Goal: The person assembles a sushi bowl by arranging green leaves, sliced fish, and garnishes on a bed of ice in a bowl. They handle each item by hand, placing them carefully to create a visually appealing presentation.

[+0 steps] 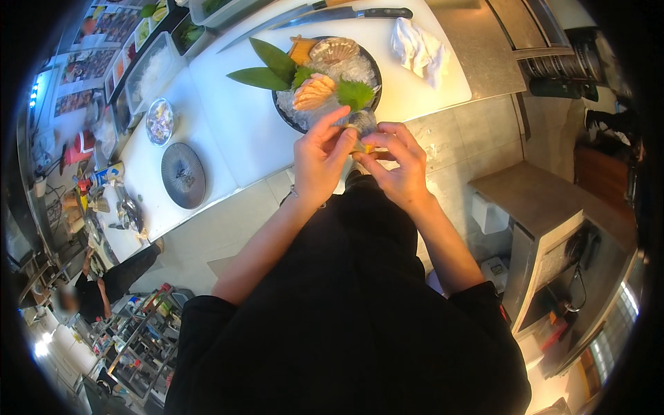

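Detail runs thin right where the action is: a small morsel (360, 144), greyish with a fleck of yellow, sits pinched between the two hands, so covered by fingers that its full shape can't be read. It's up in front of the near edge of the dark bowl (379, 84), and the hands hide part of that rim. Whether it touches the bowl, I can't tell.

The left hand (319, 160) comes in with its index finger stretched up over the ice, thumb pressed to the morsel; its lower fingers are tucked out of sight. The right hand (402, 169) curls in from the other side, thumb below, bent fingers above. Both grips are nearly closed on the morsel, fingertips almost meeting.

Both forearms reach up from black sleeves, elbows bent, a bracelet (309, 199) at the left wrist. Up top on the white worktop (238, 135), a knife (346, 15) shows whole, while another's handle is cut off by the frame.
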The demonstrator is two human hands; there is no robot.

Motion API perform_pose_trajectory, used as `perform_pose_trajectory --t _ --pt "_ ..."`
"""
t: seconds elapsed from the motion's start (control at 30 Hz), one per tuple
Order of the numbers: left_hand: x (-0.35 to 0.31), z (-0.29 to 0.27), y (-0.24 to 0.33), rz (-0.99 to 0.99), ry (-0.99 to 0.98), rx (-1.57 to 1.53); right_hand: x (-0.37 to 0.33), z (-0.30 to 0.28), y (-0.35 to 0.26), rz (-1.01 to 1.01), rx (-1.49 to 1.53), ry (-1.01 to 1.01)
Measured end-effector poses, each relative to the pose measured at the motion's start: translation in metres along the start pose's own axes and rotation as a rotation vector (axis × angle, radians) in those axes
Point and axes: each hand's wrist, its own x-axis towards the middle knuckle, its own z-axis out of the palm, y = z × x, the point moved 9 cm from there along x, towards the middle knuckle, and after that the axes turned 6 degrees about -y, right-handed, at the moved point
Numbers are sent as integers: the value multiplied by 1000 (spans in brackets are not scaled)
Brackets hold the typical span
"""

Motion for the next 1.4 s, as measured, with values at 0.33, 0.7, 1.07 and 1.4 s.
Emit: perform_pose_trajectory --t 0.33,0.7,1.07,1.4 --pt "9 -5 7 66 -8 20 0 7 -2 18 15 -6" --pt "8 -3 -2 -9 -181 136 2 2 16 50 33 -4" --pt "28 -8 25 112 32 474 30 -4 33 -80 -37 117" --pt "25 -12 33 330 224 802 42 7 26 -156 -472 57"
